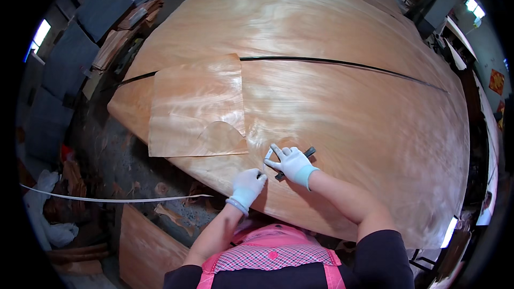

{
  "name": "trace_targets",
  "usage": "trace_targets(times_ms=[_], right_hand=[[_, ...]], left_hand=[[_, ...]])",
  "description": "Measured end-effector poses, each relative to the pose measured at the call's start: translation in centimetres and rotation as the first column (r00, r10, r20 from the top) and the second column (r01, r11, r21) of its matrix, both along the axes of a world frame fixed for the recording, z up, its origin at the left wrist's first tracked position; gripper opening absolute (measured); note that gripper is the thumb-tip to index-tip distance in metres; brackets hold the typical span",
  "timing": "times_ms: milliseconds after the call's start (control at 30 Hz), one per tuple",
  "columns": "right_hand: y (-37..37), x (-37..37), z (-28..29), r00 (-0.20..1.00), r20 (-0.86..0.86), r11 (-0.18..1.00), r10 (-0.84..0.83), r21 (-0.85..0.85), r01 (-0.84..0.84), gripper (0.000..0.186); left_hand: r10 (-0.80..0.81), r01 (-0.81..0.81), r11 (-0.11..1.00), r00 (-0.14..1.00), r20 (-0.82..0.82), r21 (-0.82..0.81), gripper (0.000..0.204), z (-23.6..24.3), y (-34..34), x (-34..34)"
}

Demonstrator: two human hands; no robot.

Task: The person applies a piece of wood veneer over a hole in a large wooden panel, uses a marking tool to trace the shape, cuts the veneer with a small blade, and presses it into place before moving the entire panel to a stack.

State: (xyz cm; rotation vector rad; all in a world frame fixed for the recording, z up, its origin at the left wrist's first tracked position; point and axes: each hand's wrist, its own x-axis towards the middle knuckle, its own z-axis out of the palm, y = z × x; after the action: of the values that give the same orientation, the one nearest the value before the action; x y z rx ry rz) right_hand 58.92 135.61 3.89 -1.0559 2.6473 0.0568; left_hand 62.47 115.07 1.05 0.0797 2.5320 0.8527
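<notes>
A large wood veneer sheet (342, 112) is spread in front of me. My left hand (248, 186), in a white glove, rests by the sheet's near edge with fingers pinched together; what they hold, if anything, is too small to make out. Just right of it, my right hand (294, 164), also gloved, is closed over a dark bar-like tool (309, 152) whose ends show on both sides of the palm. A small white piece (269, 153) lies by its outstretched index finger and thumb. A smaller veneer piece (195, 104) overlaps the sheet to the left, with a rounded patch (221, 137) at its corner.
A long thin black strip (332, 61) crosses the veneer. A narrow white strip (118, 200) extends at left above the littered floor. Dark panels (72, 69) and stacked veneer offcuts (115, 45) stand at far left. Another wood sheet (147, 249) leans at lower left.
</notes>
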Motion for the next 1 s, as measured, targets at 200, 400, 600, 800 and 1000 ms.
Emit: trace_targets(times_ms=[200, 400, 600, 800, 1000], right_hand=[[0.0, -0.2, 0.5, 0.999, -0.043, 0.999, -0.012, -0.038, 0.01, 0.059], [3.6, 3.1, 0.8, 0.881, 0.253, 0.893, -0.401, -0.109, 0.438, 0.058], [5.4, 4.9, -0.6, 0.815, 0.257, 0.82, -0.519, -0.121, 0.56, 0.059], [7.3, 3.1, 0.1, 0.831, 0.236, 0.805, -0.504, -0.221, 0.551, 0.065], [6.6, 1.1, -1.1, 0.878, 0.177, 0.892, -0.445, 0.002, 0.452, 0.065]], left_hand=[[0.443, -0.448, 0.894, 0.887, 0.129, 0.018, 0.027, 2.6, -5.2, -3.0], [0.28, -0.421, 0.741, 0.902, 0.328, 0.524, 0.022, 1.8, 0.8, -3.4], [-0.052, -0.154, 0.813, 0.941, 0.334, 0.561, 0.022, 0.9, 7.9, -7.0], [0.036, -0.35, 0.848, 0.788, 0.615, 0.399, 0.018, -0.6, 10.3, -9.2], [-0.144, 0.131, 0.989, 0.966, 0.213, 0.072, 0.03, 1.2, 10.1, -7.5]])
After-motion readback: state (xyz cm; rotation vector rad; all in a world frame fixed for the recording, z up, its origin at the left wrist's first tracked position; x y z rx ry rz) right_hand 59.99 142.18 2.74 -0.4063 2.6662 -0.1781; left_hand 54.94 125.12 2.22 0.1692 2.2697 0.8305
